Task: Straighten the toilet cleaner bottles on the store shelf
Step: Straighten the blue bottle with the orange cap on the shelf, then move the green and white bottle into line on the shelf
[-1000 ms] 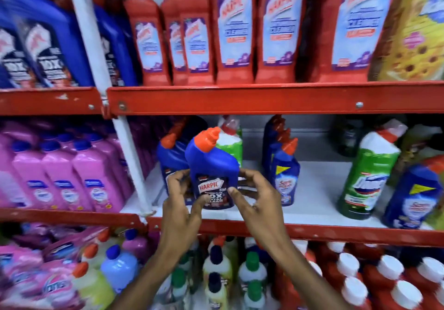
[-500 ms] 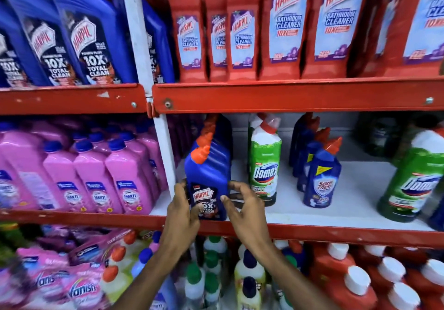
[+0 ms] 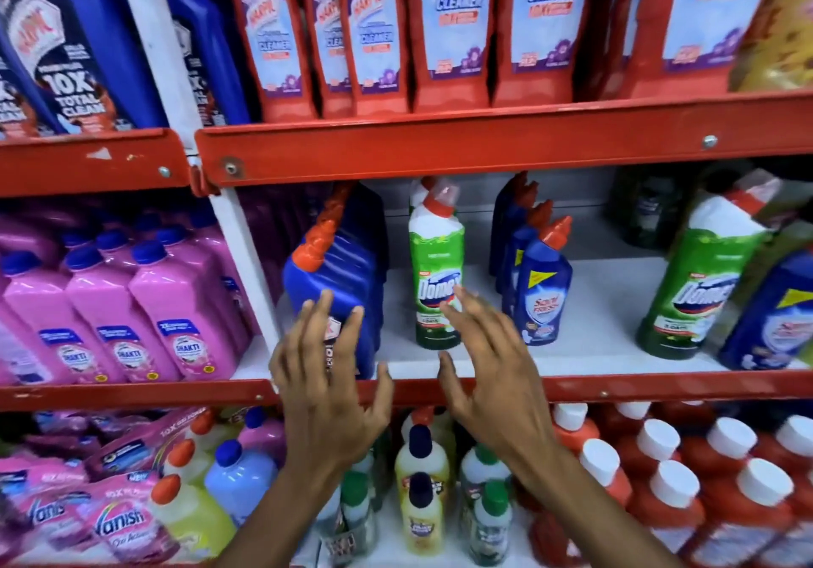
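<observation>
A blue Harpic toilet cleaner bottle with an orange cap stands at the left end of the middle shelf, front of a row of the same bottles. My left hand hovers just in front of its label, fingers spread, holding nothing. My right hand is open too, fingertips in front of a green Domex bottle that stands upright to the right. A row of blue Sani Fresh bottles stands further right.
A white upright post borders the Harpic row on the left, with pink Shakti bottles beyond. A larger Domex bottle and another blue bottle lean at right. Red bathroom cleaner bottles fill the shelf above.
Both hands have let go of the blue Harpic bottle, which now stands in line at the shelf's left end. The hands have pulled back, fingers spread, the right one shifting toward the Domex bottle.
</observation>
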Action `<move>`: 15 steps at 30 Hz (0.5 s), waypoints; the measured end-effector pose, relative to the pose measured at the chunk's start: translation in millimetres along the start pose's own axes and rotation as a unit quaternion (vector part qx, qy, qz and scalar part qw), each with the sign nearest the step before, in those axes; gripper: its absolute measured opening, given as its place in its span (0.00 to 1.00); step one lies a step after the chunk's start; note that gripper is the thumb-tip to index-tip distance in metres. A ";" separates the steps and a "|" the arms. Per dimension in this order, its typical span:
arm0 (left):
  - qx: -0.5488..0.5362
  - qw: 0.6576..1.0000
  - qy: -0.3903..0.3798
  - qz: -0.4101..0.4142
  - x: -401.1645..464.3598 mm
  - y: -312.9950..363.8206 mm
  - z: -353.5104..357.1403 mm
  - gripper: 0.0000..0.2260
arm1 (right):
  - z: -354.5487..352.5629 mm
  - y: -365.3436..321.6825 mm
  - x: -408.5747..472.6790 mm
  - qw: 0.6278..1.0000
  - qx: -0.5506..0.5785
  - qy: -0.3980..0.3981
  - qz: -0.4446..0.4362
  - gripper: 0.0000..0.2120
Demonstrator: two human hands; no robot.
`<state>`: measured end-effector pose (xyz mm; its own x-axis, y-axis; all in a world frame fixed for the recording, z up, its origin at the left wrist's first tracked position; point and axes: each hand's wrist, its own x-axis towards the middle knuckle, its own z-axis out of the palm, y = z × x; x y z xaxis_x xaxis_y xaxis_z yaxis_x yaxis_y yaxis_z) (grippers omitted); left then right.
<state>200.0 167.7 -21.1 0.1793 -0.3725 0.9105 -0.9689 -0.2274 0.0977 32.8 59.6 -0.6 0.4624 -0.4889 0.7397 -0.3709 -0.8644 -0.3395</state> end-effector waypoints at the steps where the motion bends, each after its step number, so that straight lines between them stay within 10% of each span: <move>1: 0.002 1.000 -0.005 0.025 5.4 13.9 4.8 0.29 | -11.6 10.3 -1.3 0.998 -0.054 0.009 -0.024 0.28; 9: -0.011 0.986 -0.121 0.117 34.8 140.0 50.5 0.39 | -98.4 98.5 -18.9 0.969 -0.242 0.043 0.007 0.35; 15: -0.058 0.965 -0.206 0.150 49.1 209.0 78.0 0.39 | -137.3 151.7 -37.3 0.983 -0.106 0.056 0.137 0.37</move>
<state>19.7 31.6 12.7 -0.0822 -0.7382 0.6696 -0.9961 0.0395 -0.0788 -151.3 -37.3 0.0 0.2354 -0.6740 0.7003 -0.6337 -0.6527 -0.4152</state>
